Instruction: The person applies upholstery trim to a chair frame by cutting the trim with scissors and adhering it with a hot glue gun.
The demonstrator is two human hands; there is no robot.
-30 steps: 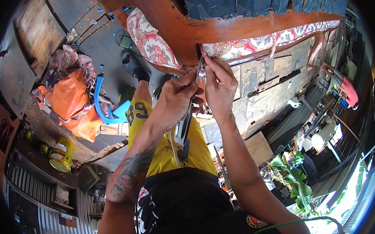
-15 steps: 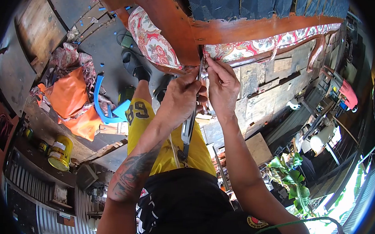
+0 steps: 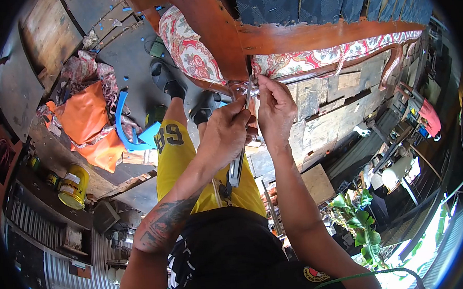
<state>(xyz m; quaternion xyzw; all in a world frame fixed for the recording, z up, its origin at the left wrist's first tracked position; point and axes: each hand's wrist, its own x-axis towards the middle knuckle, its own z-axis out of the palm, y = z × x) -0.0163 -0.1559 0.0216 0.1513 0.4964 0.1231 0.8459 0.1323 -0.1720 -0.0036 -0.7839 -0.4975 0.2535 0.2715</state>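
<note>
My left hand (image 3: 224, 133) is closed round a long slim metal tool (image 3: 236, 170) that looks like a utility knife. Its narrow upper end reaches the corner of a brown wooden chair frame (image 3: 283, 37), beside a floral red-and-white fabric panel (image 3: 300, 58). Close by, my right hand (image 3: 276, 108) has its thumb and fingertips pinched together at the lower left corner of that panel. What lies between those fingertips is too small to make out. Another floral panel (image 3: 193, 55) covers the curved part to the left, and blue patterned fabric (image 3: 297, 4) lies above the wood.
Orange material (image 3: 86, 115) and crumpled floral cloth (image 3: 83, 68) lie on the floor at left, next to a curved blue strip (image 3: 121, 121). A yellow can (image 3: 74, 187) stands lower left. Worn boards (image 3: 319, 129) cover the right side; a person in a red top (image 3: 429, 118) is further off.
My left hand and the tool have shifted slightly down toward my body. The right hand's fingertips have lowered a little from the fabric corner. The chair stays in place.
</note>
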